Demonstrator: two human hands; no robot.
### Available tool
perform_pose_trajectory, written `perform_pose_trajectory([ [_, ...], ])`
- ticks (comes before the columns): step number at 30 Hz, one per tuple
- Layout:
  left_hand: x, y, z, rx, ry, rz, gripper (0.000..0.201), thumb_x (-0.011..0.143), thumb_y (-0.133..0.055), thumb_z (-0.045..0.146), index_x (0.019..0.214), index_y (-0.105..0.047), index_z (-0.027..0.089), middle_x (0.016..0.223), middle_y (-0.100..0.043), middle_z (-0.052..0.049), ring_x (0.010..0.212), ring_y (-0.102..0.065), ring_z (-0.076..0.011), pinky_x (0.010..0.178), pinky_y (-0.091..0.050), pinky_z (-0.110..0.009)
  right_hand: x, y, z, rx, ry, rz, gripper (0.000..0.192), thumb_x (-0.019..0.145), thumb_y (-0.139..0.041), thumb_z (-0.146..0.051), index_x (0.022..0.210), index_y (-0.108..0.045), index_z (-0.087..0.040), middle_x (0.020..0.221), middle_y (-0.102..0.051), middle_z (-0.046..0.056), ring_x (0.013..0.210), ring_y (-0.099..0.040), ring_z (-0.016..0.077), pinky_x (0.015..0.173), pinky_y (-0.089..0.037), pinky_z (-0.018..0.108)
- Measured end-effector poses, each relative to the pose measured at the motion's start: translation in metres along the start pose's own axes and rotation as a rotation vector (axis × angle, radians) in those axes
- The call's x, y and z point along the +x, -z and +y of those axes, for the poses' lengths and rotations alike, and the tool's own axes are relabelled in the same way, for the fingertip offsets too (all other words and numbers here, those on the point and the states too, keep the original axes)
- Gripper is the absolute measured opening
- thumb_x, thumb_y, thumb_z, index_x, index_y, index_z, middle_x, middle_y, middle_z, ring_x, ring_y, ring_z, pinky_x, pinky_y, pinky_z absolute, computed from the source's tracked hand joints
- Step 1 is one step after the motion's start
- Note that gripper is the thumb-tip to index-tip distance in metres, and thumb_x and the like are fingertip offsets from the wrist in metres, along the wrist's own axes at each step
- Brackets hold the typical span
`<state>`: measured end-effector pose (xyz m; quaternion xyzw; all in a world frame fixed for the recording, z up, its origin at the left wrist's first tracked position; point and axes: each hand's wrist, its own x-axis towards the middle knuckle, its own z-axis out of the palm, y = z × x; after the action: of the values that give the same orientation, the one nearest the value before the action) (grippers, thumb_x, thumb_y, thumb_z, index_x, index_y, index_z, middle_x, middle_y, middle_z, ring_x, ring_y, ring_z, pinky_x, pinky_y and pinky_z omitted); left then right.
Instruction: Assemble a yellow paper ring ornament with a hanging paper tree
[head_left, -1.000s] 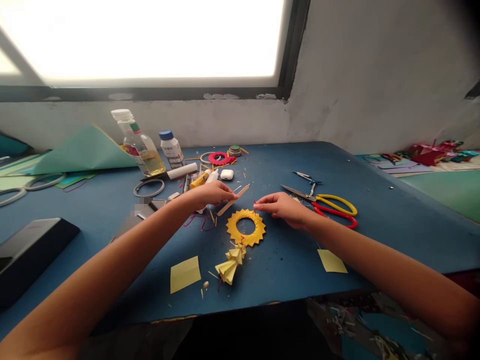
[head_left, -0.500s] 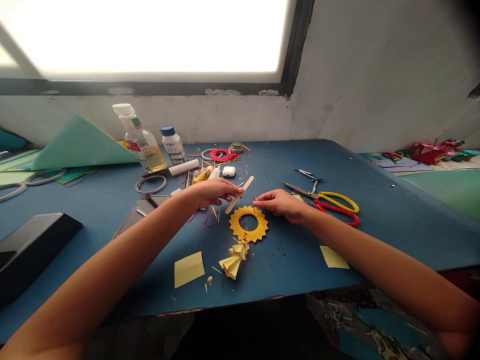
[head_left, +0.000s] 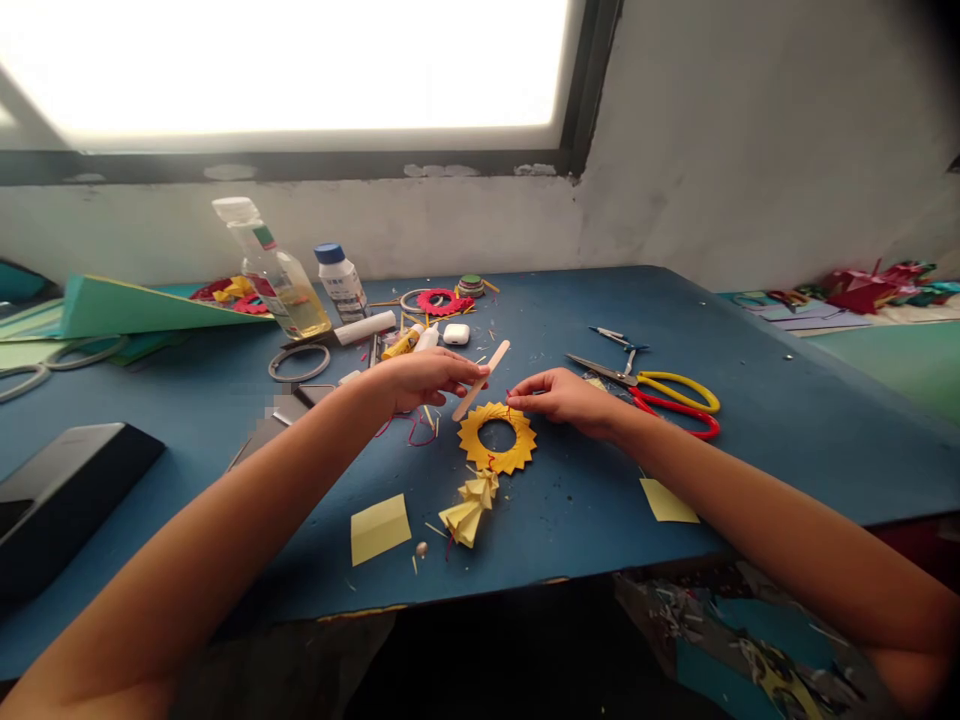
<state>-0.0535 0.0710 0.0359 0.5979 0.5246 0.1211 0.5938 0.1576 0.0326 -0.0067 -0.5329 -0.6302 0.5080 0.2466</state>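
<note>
A flat wooden craft stick (head_left: 482,381) is pinched in my left hand (head_left: 439,378), slanting up to the right. My right hand (head_left: 561,400) pinches a short red thread (head_left: 509,395) at the top of a folded yellow paper ring (head_left: 469,437). The ring has a jagged edge and a round opening. From its lower side hangs a pale yellow pleated paper piece (head_left: 469,508), joined by red thread and lying on the blue table (head_left: 555,530).
Scissors (head_left: 677,391) with yellow and red handles lie right of my right hand. Behind my left hand are a clear bottle (head_left: 289,290), a blue-capped bottle (head_left: 343,285) and a white case (head_left: 456,334). Yellow paper squares (head_left: 381,528) lie in front; a black box (head_left: 82,490) is at left.
The camera view has shifted slightly. Both hands keep their grips and have barely moved; the craft stick has tipped a little more upright. The green sheet at the far left has dropped lower.
</note>
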Motion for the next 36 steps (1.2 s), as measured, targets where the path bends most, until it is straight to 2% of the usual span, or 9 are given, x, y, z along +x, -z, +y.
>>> perform_pose_trajectory([
  [5, -0.001, -0.002, 0.0, -0.027, 0.007, -0.027, 0.035, 0.06, -0.078, 0.046, 0.08, -0.07, 0.018, 0.095, -0.063, -0.003, 0.074, -0.046, -0.011, 0.05, -0.027, -0.022, 0.003, -0.002, 0.001, -0.052, -0.01, 0.029, 0.03, 0.067, -0.072, -0.039, 0.089, -0.074, -0.018, 0.086, -0.07, 0.003, 0.072, -0.054, 0.0134, 0.064, -0.04, 0.026],
  [10, 0.001, -0.005, -0.002, -0.054, 0.011, -0.043, 0.034, 0.058, -0.079, 0.042, 0.08, -0.07, 0.018, 0.096, -0.064, -0.003, 0.072, -0.046, -0.0098, 0.049, -0.027, -0.021, 0.005, -0.006, 0.003, -0.045, 0.018, 0.052, 0.026, 0.071, -0.069, -0.036, 0.089, -0.072, -0.017, 0.085, -0.07, 0.004, 0.075, -0.057, 0.0135, 0.071, -0.043, 0.027],
  [18, 0.0, -0.01, -0.002, 0.007, 0.007, -0.068, 0.038, 0.062, -0.076, 0.046, 0.086, -0.072, 0.017, 0.101, -0.065, -0.006, 0.07, -0.047, -0.0097, 0.047, -0.024, -0.021, 0.007, -0.007, 0.008, -0.041, 0.072, 0.08, 0.022, 0.072, -0.068, -0.034, 0.085, -0.07, -0.016, 0.083, -0.068, 0.003, 0.073, -0.057, 0.0126, 0.07, -0.043, 0.026],
  [25, -0.001, -0.02, -0.003, 0.023, 0.006, -0.084, 0.039, 0.059, -0.077, 0.046, 0.086, -0.073, 0.018, 0.1, -0.066, -0.005, 0.075, -0.049, -0.0105, 0.048, -0.024, -0.021, 0.008, -0.006, 0.01, -0.077, 0.088, 0.091, 0.028, 0.069, -0.07, -0.04, 0.083, -0.07, -0.016, 0.082, -0.067, 0.003, 0.073, -0.056, 0.0135, 0.069, -0.041, 0.026],
  [33, -0.002, -0.026, -0.001, 0.062, 0.033, -0.081, 0.035, 0.07, -0.07, 0.045, 0.09, -0.072, 0.018, 0.103, -0.066, -0.005, 0.076, -0.047, -0.0099, 0.048, -0.022, -0.022, 0.006, -0.006, 0.008, -0.08, 0.095, 0.081, 0.028, 0.068, -0.07, -0.039, 0.082, -0.07, -0.015, 0.08, -0.067, 0.003, 0.074, -0.056, 0.014, 0.069, -0.04, 0.026],
  [36, -0.001, -0.026, -0.003, 0.063, 0.026, -0.116, 0.034, 0.071, -0.068, 0.046, 0.091, -0.071, 0.018, 0.107, -0.067, -0.005, 0.08, -0.048, -0.0105, 0.047, -0.02, -0.022, 0.005, -0.006, 0.007, -0.09, 0.092, 0.083, 0.024, 0.07, -0.068, -0.036, 0.081, -0.07, -0.015, 0.08, -0.068, 0.002, 0.074, -0.056, 0.0139, 0.068, -0.04, 0.025],
])
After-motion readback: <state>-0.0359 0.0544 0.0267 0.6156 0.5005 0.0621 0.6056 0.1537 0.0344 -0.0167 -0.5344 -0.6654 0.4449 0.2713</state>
